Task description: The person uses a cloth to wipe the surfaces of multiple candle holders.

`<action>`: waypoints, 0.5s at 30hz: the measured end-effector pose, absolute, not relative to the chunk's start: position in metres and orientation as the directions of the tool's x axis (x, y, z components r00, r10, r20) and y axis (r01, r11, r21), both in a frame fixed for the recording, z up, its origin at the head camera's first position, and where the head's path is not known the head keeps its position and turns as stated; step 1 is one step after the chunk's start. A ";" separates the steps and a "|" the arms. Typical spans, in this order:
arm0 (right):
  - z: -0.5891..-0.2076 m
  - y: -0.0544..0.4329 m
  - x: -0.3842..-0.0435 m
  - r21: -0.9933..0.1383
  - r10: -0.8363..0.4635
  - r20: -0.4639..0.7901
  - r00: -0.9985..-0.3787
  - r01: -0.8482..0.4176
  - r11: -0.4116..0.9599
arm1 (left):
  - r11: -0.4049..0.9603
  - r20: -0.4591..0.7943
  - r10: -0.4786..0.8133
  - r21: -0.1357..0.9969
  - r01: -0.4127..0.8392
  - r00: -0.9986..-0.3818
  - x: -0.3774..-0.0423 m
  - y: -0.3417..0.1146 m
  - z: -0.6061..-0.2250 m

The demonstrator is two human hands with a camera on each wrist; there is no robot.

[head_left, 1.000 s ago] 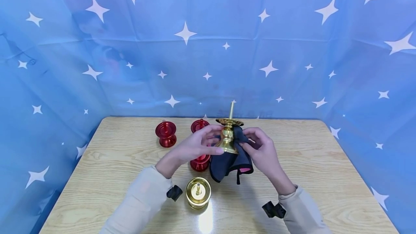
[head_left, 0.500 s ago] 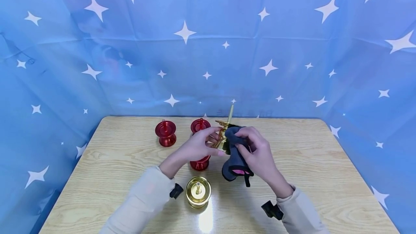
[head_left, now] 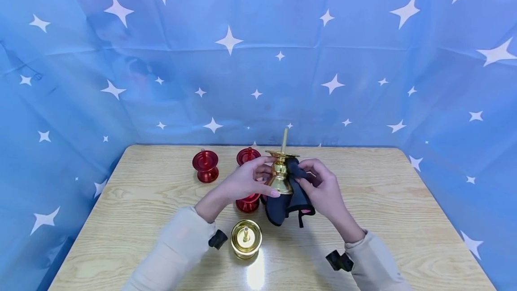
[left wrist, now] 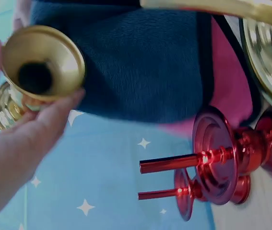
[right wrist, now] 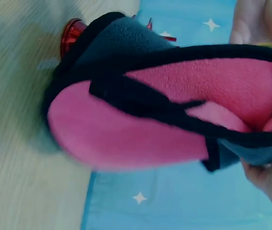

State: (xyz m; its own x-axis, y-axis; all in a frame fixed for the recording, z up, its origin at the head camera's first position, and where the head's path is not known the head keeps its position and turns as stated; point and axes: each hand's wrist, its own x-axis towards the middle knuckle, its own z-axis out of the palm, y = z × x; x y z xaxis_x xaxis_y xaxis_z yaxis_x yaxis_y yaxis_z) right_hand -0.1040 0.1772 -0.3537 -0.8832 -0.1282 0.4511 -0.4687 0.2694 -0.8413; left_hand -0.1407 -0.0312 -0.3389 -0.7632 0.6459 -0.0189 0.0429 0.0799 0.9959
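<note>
Navy cloth (head_left: 278, 211) the right hand (head_left: 326, 191) pinches is partly hidden behind the gold candlestick (head_left: 280, 172) the left hand (head_left: 245, 182) grips.

ok so counting up your stuff: you've got two gold candle holders (head_left: 279, 184) (head_left: 246, 239) and three red candle holders (head_left: 206, 165) (head_left: 248, 155) (head_left: 248, 203), though two of those reds are partly hidden, so that's five holders total by my count. Then you have one dark cloth with a pink lining (head_left: 278, 210), two hands (head_left: 252, 178) (head_left: 325, 187), two black wrist gadgets (head_left: 218, 239) (head_left: 340, 262), one table (head_left: 404, 219) and lots of white stars, too many to bother tallying lol
</note>
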 end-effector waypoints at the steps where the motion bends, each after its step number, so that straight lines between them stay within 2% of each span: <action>1: -0.353 0.176 -0.103 -0.823 -0.135 0.479 -0.867 -0.497 0.275 | 0.104 -0.014 0.629 0.992 0.066 -0.777 -0.141 -0.030 -0.339; 4: -0.350 0.174 -0.101 -0.763 -0.159 0.555 -0.816 -0.576 0.293 | 0.121 -0.004 0.607 0.989 0.087 -0.795 -0.141 -0.030 -0.342; 6: -0.348 0.174 -0.100 -0.751 -0.161 0.572 -0.805 -0.592 0.293 | 0.076 0.005 0.613 0.995 0.065 -0.790 -0.141 -0.033 -0.342; 11: -0.348 0.176 -0.100 -0.810 -0.128 0.494 -0.860 -0.509 0.291 | -0.069 0.006 0.655 0.996 -0.052 -0.755 -0.142 -0.037 -0.340; 15: -0.349 0.177 -0.101 -0.832 -0.126 0.460 -0.879 -0.476 0.287 | -0.050 -0.015 0.671 0.997 -0.065 -0.742 -0.145 -0.038 -0.338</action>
State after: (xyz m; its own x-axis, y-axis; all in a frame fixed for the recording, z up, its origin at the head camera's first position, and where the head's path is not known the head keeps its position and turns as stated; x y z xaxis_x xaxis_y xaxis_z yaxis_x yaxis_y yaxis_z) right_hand -0.1007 0.1775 -0.3491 -0.8791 -0.1262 0.4596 -0.4759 0.2865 -0.8315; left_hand -0.1446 -0.0381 -0.3380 -0.7416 0.6706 -0.0151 -0.0654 -0.0498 0.9966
